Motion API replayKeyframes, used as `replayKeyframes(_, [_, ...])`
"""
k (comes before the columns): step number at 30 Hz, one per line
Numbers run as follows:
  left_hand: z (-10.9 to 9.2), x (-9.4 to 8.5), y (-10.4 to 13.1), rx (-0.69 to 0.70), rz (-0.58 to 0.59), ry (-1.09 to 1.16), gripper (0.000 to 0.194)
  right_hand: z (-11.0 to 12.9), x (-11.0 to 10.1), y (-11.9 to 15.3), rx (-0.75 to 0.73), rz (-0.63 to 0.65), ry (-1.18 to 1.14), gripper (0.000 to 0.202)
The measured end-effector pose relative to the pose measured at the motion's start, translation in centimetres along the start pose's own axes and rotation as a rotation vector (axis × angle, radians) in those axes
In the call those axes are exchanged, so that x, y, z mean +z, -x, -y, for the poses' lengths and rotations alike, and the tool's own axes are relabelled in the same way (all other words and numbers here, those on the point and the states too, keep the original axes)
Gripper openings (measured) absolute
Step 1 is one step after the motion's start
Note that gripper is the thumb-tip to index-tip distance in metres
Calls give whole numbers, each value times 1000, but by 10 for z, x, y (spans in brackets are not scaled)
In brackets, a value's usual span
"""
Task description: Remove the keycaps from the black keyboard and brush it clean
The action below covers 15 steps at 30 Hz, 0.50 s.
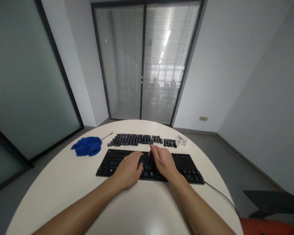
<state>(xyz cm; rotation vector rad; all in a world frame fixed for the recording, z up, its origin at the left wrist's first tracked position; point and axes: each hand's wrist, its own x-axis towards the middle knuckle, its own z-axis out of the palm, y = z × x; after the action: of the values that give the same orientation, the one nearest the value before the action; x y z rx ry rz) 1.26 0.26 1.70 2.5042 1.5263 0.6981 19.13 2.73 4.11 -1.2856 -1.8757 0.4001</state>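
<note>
A black keyboard (105, 166) lies in front of me, with some key positions bare. My left hand (128, 168) rests on its middle, palm down and fingers stretched out over the keys. Just to the right, my right hand (163, 161) is closed around a small dark keycap puller (150, 160) with thin wires, held slanted over the keyboard. Its lower end is close to the keys; whether it touches one I cannot tell. Behind the keyboard, loose black keycaps (129, 139) are laid out in rows.
A crumpled blue cloth (88, 146) lies at the left, beside a pale thin-handled brush or stick (107, 135). A clear plastic piece (181, 140) sits at the back right. The keyboard's cable (221, 194) runs off the round table's (63, 186) right edge.
</note>
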Motion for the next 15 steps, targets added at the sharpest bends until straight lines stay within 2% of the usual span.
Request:
replayKeyframes(4, [9,0,13,64,71,-73,46,0,-2,0,-3,14,54,53])
replayKeyframes(9, [18,-9,16,104,167,-86,64,-1,-1,-1,1,-8,68,41])
replayKeyframes(15, [27,-13,15,135,186,-115,71,5,0,1,56,6,52,38])
